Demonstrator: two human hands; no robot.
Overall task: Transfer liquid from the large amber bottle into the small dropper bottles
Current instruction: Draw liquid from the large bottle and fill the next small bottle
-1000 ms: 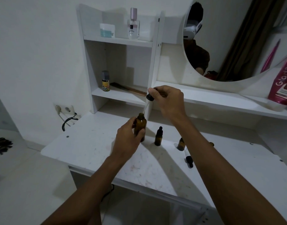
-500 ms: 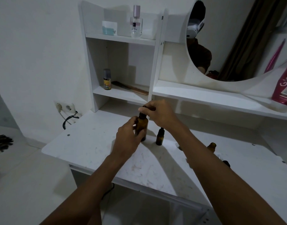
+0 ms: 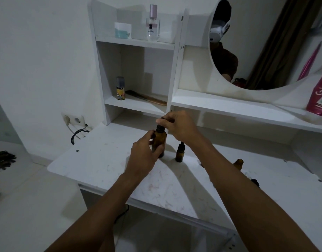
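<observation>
1. The white worktop (image 3: 105, 160) is scuffed with faint reddish marks. A shelf unit (image 3: 136, 44) rises from its back left corner, and a round mirror (image 3: 265, 42) hangs above its back edge further right.
2. The left hand (image 3: 143, 155) comes in from the front edge. Its fingers and thumb curl round the body of the large amber bottle (image 3: 159, 140).
3. The right hand (image 3: 180, 124) sits over the bottle's top, fingertips pinching the black dropper cap (image 3: 159, 127) at the neck. Whether the cap is screwed down cannot be told.
4. The large amber bottle stands upright toward the back edge, below the shelf unit's right upright. Its glass is dark brown with rounded shoulders, too dim to show any liquid level.
5. A capped small dropper bottle (image 3: 180, 152) of the same brown glass, with a black top, stands just to the right of the large one, not touching it.
6. An open small bottle (image 3: 238, 164) stands well to the right, beyond the right forearm.
7. A loose black dropper (image 3: 255, 181) lies near it, closer to the front edge.
</observation>
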